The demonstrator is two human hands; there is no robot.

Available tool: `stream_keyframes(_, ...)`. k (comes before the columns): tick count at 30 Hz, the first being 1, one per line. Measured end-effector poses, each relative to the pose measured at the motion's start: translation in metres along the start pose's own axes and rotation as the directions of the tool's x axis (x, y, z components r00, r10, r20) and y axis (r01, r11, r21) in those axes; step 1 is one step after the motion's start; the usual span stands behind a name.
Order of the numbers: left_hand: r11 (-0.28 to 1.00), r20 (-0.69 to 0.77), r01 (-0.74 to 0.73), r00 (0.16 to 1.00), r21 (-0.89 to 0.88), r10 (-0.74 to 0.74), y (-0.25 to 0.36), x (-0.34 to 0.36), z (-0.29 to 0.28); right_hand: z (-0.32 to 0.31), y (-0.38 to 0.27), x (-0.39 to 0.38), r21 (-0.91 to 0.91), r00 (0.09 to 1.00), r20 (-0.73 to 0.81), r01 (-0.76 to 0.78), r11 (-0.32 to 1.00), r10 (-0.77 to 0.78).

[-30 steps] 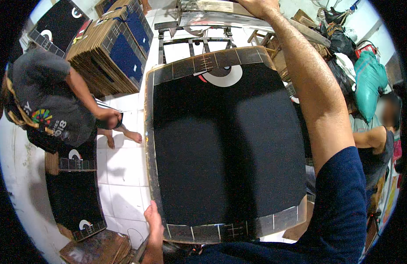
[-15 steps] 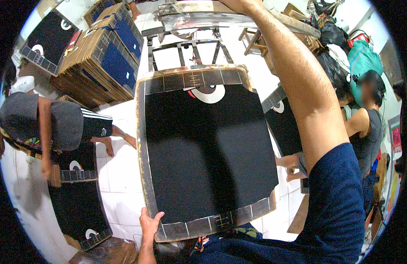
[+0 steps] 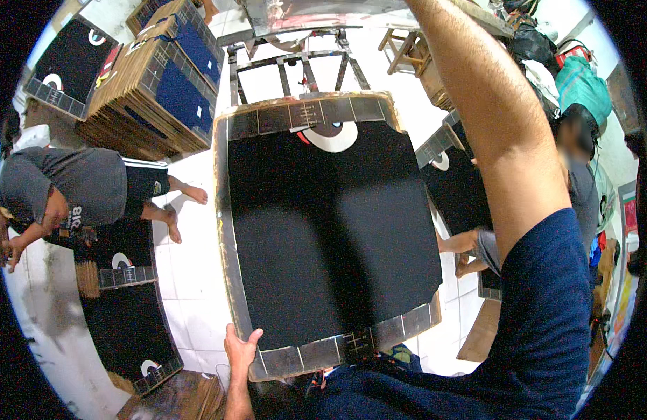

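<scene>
My left hand (image 3: 243, 346) holds the near left corner of a black-covered board (image 3: 323, 231), thumb over its face and the other fingers around the edge, partly hidden. The board lies right in front of me, its gridded strips at the near and far ends, a white, grey and red round print (image 3: 330, 135) at the far one. My right arm (image 3: 502, 119) reaches past the board's right side; that hand is out of view, so I cannot tell its state. Beyond the board stands a dark metal frame (image 3: 288, 78); a wooden stool (image 3: 404, 52) is to its far right, a tall stack of boards (image 3: 138, 94) to its far left. A co-worker in grey (image 3: 92, 185) bends left of the board.
</scene>
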State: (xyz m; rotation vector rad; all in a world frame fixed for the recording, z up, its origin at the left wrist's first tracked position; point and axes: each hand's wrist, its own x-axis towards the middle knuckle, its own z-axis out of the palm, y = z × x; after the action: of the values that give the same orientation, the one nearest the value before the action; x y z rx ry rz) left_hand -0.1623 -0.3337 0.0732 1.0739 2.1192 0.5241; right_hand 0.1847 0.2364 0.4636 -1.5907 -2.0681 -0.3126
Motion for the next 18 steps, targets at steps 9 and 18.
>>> stream_keyframes(9, 0.98, -0.038, 0.106, 0.994, 0.169, -0.101, -0.01, 0.009, 0.006, -0.008, 0.0, 0.018, 0.018, 1.0, 0.015, 0.026, 0.999, -0.026)
stream_keyframes(18, 0.888, -0.13, -0.458, 0.883, -0.034, 0.451, 0.195, 0.104, 0.031, 0.055, 0.015, -0.092, 0.023, 0.952, -0.252, 0.187, 0.982, -0.176)
